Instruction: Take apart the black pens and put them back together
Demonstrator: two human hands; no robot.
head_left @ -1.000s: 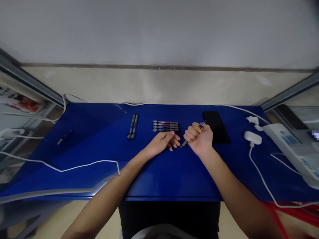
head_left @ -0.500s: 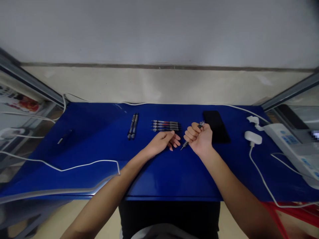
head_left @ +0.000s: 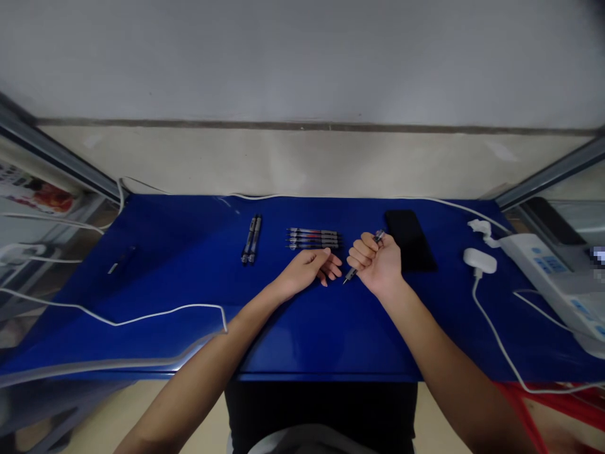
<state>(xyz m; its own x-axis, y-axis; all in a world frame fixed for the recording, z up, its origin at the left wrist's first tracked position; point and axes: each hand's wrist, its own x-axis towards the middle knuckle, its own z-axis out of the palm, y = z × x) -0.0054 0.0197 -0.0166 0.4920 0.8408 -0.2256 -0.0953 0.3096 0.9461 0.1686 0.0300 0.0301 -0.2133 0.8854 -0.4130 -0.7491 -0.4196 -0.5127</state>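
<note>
A pen [head_left: 350,274] is gripped in my right hand [head_left: 378,261], its tip pointing down and left toward my other hand. The fingers are wrapped round its barrel, and its clear end shows above the thumb side. My left hand [head_left: 309,268] rests just left of it, fingers loosely apart and holding nothing. Right behind the left hand lies a row of several pens [head_left: 314,238], side by side with tips to the left; one shows red. Further left, two more pens [head_left: 251,239] lie close together, pointing away from me.
A black phone or tablet [head_left: 411,239] lies behind my right hand on the blue table [head_left: 321,340]. A white charger [head_left: 479,260] with its cable and a white device [head_left: 553,284] are at right. A small dark object [head_left: 121,260] and white cable [head_left: 170,311] lie at left.
Almost nothing differs. The pen in my right hand has shifted very slightly, its tip a little higher; my left hand stays in place.
</note>
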